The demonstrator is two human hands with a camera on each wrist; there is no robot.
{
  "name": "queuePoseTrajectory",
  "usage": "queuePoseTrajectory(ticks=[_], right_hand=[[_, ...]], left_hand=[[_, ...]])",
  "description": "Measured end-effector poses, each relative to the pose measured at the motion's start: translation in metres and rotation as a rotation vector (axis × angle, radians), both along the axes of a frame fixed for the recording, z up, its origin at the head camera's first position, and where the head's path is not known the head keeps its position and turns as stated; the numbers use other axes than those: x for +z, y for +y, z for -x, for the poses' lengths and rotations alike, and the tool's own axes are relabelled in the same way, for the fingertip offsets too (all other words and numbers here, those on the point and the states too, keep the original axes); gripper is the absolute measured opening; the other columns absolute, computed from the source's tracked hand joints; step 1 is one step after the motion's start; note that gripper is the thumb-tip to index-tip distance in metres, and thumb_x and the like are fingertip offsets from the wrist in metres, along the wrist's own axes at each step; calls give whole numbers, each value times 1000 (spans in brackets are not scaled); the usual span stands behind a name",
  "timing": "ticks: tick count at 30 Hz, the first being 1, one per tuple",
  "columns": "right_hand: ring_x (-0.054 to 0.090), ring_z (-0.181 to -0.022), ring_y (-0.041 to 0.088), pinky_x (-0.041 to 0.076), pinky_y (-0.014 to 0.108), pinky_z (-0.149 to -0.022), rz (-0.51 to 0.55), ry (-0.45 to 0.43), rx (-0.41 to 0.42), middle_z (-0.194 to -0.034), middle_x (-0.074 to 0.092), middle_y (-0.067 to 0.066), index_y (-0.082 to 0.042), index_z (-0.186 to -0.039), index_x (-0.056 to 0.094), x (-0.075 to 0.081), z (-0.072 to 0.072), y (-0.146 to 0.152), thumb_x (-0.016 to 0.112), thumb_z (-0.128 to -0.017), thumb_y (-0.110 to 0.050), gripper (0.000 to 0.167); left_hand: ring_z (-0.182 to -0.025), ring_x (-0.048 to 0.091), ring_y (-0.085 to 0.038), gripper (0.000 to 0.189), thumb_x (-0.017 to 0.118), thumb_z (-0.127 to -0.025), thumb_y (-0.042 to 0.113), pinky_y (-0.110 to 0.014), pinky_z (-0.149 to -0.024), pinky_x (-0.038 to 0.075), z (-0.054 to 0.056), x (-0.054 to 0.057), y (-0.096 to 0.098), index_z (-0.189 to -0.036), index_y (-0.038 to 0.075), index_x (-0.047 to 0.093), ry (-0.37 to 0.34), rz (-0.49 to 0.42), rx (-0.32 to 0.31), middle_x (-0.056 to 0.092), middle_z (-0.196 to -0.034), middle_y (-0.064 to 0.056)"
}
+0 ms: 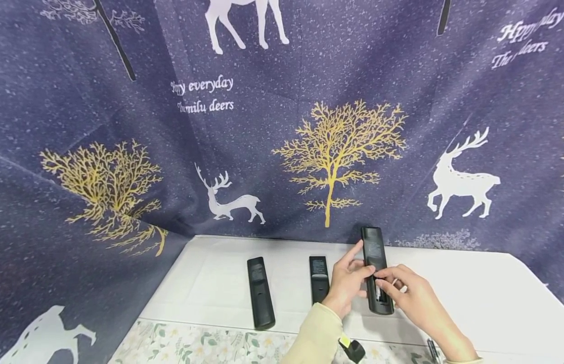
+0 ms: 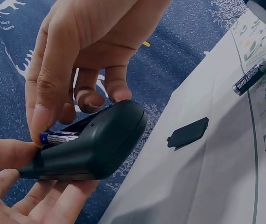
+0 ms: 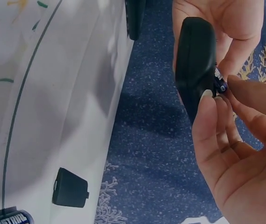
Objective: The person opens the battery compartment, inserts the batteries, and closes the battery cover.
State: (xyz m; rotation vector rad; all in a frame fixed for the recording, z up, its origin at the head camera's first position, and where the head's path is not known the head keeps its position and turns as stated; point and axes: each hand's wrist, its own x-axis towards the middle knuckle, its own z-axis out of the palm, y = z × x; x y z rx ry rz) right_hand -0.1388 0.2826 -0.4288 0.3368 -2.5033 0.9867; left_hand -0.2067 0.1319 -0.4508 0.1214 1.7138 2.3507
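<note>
My left hand grips a black remote control from its side, back facing up, with the battery compartment uncovered. In the left wrist view a blue and silver battery sits at the compartment, one end sticking up out of it. The thumb and index finger of my right hand pinch at that raised end, the other fingers curled by the remote's edge. The right wrist view shows the battery partly hidden behind the remote and my fingers. A black battery cover lies loose on the white table.
Another battery lies near the floral cloth at the table's front. Two more black remotes lie back up to the left, one farther away and one partly behind my left hand. A dark patterned curtain hangs behind the table.
</note>
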Motion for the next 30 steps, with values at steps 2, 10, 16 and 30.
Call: queuePoseTrajectory(ticks=[2, 10, 16, 30], right_hand=[[55, -72, 3, 49, 26, -52, 10, 0, -6, -87, 58, -11, -11, -109, 80, 0, 0, 0, 80, -93, -1, 19], [67, -84, 17, 59, 27, -59, 113, -29, -83, -108, 63, 12, -2, -137, 65, 1, 1, 4, 75, -100, -8, 39], [68, -112, 43, 62, 44, -76, 281, -315, -42, -143, 52, 31, -12, -169, 26, -1, 2, 7, 64, -109, -33, 75], [69, -113, 32, 58, 39, -78, 457, -491, -12, -142, 52, 25, -18, -172, 18, -7, 8, 7, 69, -106, -29, 84]], left_hand=[[-82, 71, -23, 65, 77, -92, -1, -49, -60, 63, 0, 0, 0, -145, 35, 67, 3, -4, -3, 73, -100, -3], [-83, 72, -25, 68, 75, -92, 0, -51, -62, 63, 2, 0, -1, -149, 34, 63, 18, -3, -19, 72, -101, -3], [-84, 72, -24, 69, 75, -92, 0, -53, -64, 63, 3, -1, -2, -150, 35, 62, 18, 13, -25, 72, -103, -3], [-81, 73, -25, 70, 78, -90, 4, -46, -58, 62, 2, -2, -1, -150, 35, 62, 28, 48, -34, 72, -100, -2]])
